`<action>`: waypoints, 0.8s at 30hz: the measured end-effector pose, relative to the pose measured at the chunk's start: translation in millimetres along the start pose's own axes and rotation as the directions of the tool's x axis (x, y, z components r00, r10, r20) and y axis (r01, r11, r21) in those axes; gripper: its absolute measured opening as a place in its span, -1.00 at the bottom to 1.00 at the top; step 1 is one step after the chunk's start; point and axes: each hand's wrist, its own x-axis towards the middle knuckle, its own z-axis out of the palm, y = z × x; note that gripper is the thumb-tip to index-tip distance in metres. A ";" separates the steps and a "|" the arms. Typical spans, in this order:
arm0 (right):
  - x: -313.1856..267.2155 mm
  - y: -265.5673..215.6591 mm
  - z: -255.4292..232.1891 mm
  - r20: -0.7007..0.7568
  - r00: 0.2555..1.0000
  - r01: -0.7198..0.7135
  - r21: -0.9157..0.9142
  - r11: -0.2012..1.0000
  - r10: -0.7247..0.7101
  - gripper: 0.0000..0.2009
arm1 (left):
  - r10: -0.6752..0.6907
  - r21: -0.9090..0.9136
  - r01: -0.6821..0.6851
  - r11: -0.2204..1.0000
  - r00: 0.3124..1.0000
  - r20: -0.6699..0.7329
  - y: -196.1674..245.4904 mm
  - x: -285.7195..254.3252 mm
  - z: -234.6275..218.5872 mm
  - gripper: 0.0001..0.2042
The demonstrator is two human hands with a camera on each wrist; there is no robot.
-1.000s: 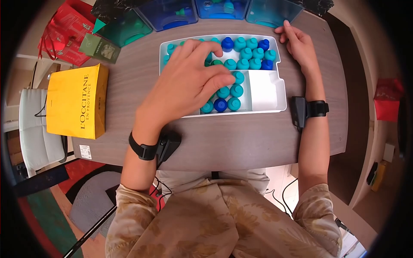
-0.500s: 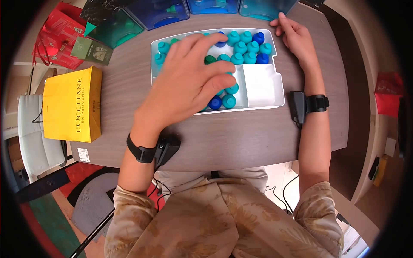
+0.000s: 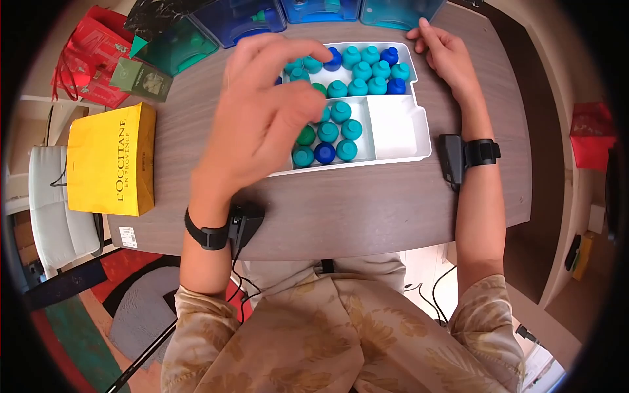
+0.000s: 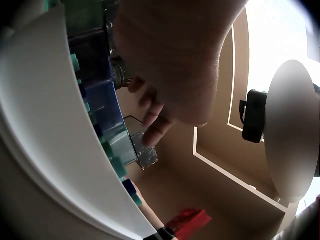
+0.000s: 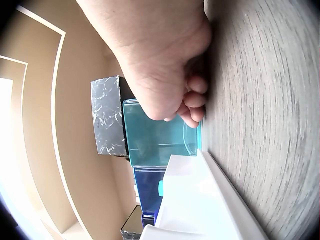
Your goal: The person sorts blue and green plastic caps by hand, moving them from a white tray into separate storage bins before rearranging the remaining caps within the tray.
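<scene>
A white divided tray [image 3: 397, 129] holds several small bottle-shaped pieces, mostly teal [image 3: 340, 111], with some dark blue [image 3: 324, 153] and green [image 3: 306, 136]. My left hand [image 3: 252, 114] hovers over the tray's left part, its fingers loosely bent and hiding the pieces beneath. Between its fingers no piece shows in the head view, and the left wrist view shows only the loosely bent fingers [image 4: 155, 131]. On the table beyond the tray's right back corner rests my right hand [image 3: 449, 62], loosely curled, with nothing in it. Its fingertips are near a teal bin [image 3: 396, 14].
Blue bins [image 3: 249, 25] and a green bin [image 3: 180, 47] line the table's back edge. To the left stand a yellow paper bag [image 3: 111, 160], a small green box [image 3: 145, 80] and a red bag [image 3: 92, 52]. Both wrists wear strapped black devices [image 3: 452, 160].
My left hand has moved leftward over the tray, uncovering more pieces in the front middle compartment. The right hand stays by the tray's back corner. The whole view has shifted slightly.
</scene>
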 end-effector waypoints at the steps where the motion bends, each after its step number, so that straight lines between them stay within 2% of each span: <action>1: 0.9 1.5 -0.1 0.001 1.000 -0.001 0.004 1.000 0.001 -0.55 | -0.004 -0.018 0.004 1.000 1.000 -0.010 -2.0 -0.4 -4.6 -0.56; 3: 1.7 2.4 0.2 0.004 1.000 -0.004 0.008 1.000 0.004 -0.55 | -0.014 -0.055 0.013 0.998 1.000 -0.027 -4.2 0.0 -12.1 -0.59; 6: 0.4 1.0 -0.1 0.004 1.000 -0.009 0.005 1.000 0.009 -0.54 | -0.089 -0.148 0.091 0.985 0.996 0.016 -2.3 -2.5 -13.9 -0.52; 9: -1.1 -1.1 0.2 0.005 1.000 -0.014 0.005 1.000 0.014 -0.54 | -0.146 -0.097 0.167 0.981 0.970 0.196 -1.5 -3.7 -14.7 -0.51; 12: -1.0 -1.3 -0.4 0.006 1.000 -0.018 0.006 1.000 0.018 -0.55 | -0.212 -0.110 0.247 0.963 0.943 0.257 1.9 -2.8 -10.3 -0.54; 18: -1.4 -0.1 -0.6 0.006 1.000 -0.024 0.009 1.000 0.024 -0.56 | -0.160 -0.093 0.189 0.978 0.953 0.257 -2.0 -8.5 -2.5 -0.52; 24: -2.5 -2.2 0.0 0.002 0.999 -0.036 0.006 0.999 0.036 -0.57 | -0.187 -0.072 0.212 0.975 0.947 0.260 -5.1 -8.5 -12.2 -0.52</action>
